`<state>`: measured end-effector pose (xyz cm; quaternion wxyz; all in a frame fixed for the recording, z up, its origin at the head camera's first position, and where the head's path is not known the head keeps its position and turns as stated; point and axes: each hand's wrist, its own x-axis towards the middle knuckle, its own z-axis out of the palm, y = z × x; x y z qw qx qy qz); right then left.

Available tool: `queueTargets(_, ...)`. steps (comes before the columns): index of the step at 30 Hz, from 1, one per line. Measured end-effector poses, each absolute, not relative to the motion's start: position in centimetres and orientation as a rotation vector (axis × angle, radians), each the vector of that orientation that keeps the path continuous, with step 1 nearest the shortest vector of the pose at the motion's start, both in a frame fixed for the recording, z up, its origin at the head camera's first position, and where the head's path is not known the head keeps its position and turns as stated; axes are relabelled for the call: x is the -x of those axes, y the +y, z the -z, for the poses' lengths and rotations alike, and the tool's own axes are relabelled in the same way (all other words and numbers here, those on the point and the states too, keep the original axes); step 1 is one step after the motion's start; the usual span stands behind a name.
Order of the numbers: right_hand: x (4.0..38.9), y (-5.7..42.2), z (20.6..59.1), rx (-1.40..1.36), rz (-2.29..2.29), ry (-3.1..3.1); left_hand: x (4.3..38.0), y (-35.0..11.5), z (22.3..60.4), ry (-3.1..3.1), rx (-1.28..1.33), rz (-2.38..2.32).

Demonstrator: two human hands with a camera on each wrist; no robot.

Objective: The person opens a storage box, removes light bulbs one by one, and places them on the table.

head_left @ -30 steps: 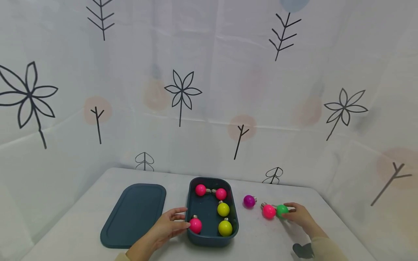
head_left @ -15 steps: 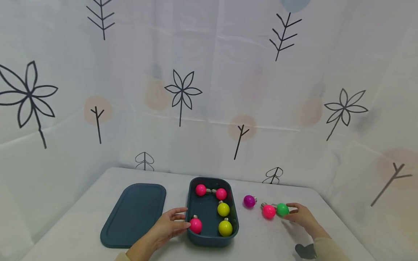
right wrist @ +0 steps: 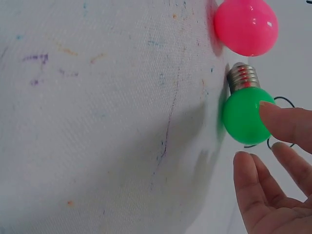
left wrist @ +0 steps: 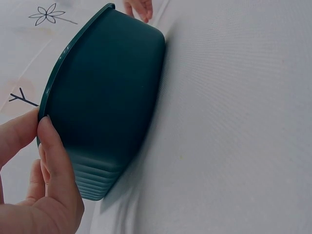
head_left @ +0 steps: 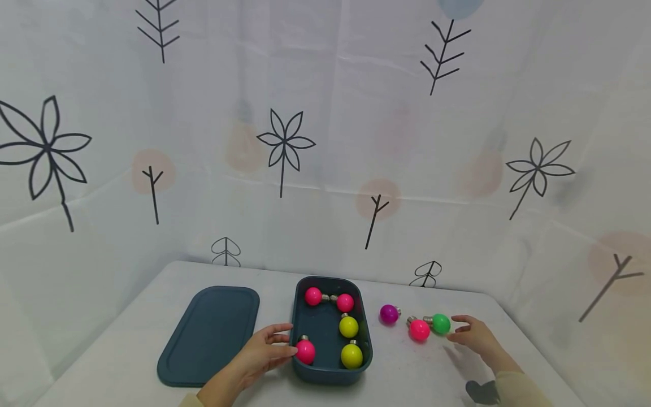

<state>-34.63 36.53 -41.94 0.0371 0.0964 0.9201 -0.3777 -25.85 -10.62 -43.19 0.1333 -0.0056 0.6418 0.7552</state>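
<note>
My left hand (head_left: pixel 259 353) pinches the rim of a dark teal box (head_left: pixel 325 377) between thumb and fingers; the left wrist view shows the box's side wall (left wrist: pixel 107 87) from outside. Inside the box lie two yellow light bulbs, the nearer yellow bulb (head_left: pixel 351 356) at the front right, and several pink bulbs, one pink bulb (head_left: pixel 306 352) beside my left thumb. My right hand (head_left: pixel 474 335) is just right of a green bulb (head_left: pixel 441 324), fingers spread and holding nothing. The green bulb (right wrist: pixel 246 117) lies on the table, its metal screw base pointing towards a pink bulb (head_left: pixel 419 330).
A purple bulb (head_left: pixel 389 314) lies between the box and the loose pink bulb. On the left a flat dark teal lid (head_left: pixel 211 333) rests on the white-covered table (head_left: pixel 402 373). A patterned white cloth (head_left: pixel 325 226) hangs behind the table.
My right hand has drawn back to the right from the green bulb, its fingers parting from it. The bulb stays almost where it was. My left hand and the box keep their place.
</note>
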Motion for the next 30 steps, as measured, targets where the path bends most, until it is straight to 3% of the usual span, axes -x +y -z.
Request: queueTargets(30,35.2,30.8,38.1,-0.038,1.201,2.884,25.8,-10.5,43.1,1.882,0.032,-2.182)
